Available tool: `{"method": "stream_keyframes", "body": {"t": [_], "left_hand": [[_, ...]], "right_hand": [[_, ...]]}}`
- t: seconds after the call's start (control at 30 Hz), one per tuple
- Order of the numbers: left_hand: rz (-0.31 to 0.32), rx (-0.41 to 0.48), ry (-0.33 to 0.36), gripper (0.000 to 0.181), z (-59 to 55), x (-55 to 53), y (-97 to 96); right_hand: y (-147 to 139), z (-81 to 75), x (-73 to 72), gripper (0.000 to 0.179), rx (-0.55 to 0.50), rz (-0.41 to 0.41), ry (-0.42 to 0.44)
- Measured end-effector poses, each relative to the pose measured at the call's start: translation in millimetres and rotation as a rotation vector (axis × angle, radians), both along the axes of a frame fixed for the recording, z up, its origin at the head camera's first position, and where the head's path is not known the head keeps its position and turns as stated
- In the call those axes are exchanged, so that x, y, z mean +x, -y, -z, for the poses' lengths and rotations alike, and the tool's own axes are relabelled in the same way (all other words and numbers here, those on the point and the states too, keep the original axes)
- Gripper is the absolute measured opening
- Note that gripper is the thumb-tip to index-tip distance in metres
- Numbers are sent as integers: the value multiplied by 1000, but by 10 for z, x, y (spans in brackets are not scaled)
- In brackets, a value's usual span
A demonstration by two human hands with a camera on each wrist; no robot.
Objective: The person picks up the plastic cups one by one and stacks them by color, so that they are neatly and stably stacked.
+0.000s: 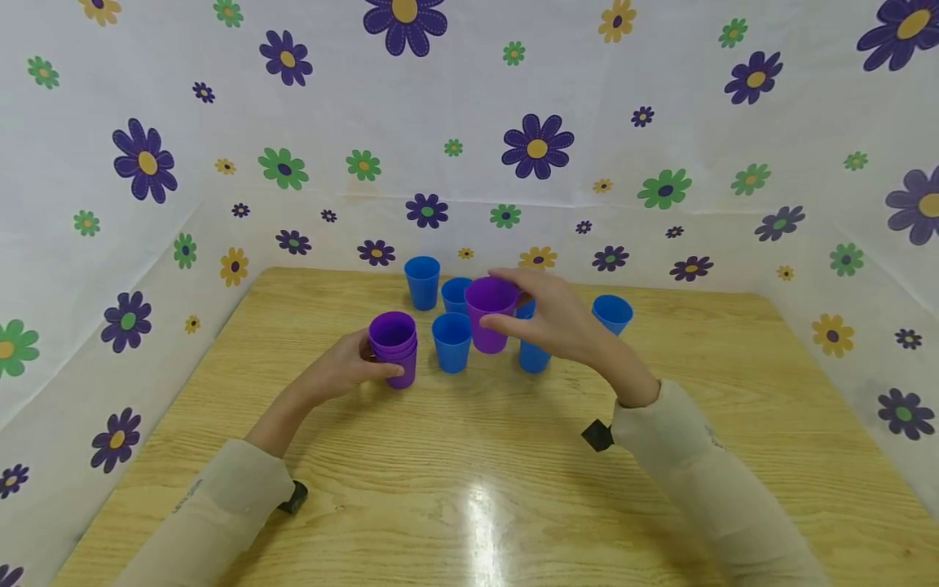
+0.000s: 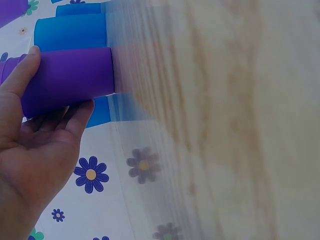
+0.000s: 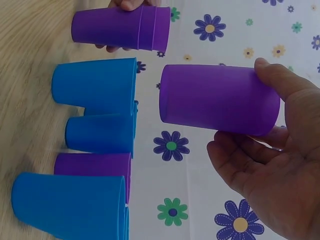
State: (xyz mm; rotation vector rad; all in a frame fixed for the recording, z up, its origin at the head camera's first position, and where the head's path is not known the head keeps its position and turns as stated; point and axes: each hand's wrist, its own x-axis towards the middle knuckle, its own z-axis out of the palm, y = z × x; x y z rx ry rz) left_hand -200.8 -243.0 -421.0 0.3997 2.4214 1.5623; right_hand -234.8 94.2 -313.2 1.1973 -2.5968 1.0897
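My left hand (image 1: 339,372) grips a short stack of purple cups (image 1: 402,377) from the left, thumb across its near side. In the left wrist view the stack's base (image 2: 90,75) meets the tabletop. Higher up and to the right, my right hand (image 1: 553,316) holds a single purple cup (image 1: 490,326) by its sides near the rim. That cup (image 3: 215,97) is off the table, upright, above the blue cups. A blue cup (image 1: 451,346) stands between the stack and the lifted cup. Another purple cup (image 3: 92,164) is partly hidden among the blue ones in the right wrist view.
Several blue cups stand mouth up at the back, including one at the rear left (image 1: 422,285), one behind my right hand (image 1: 534,359) and one at the right (image 1: 612,312). The wooden table (image 1: 440,473) ends at a flower-patterned cloth (image 1: 455,179) on three sides.
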Motion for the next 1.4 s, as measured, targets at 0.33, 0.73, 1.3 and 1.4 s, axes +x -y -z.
{"method": "stream_keyframes", "body": {"t": [0.33,0.73,1.3,1.4], "left_hand": [[0,4,-3,67,1,2,0],[14,18,-9,64,-4,5,-5],[33,12,-8,64,30,0,24],[35,18,-1,64,27,-2,26]], "right_hand": [[213,-53,-39,67,-12,-33,21],[514,-42,-118,62,-82,-90,-21],[904,-107,-127,67,-62,-112,9],[973,-98,-134,67,-67,-121,21]]}}
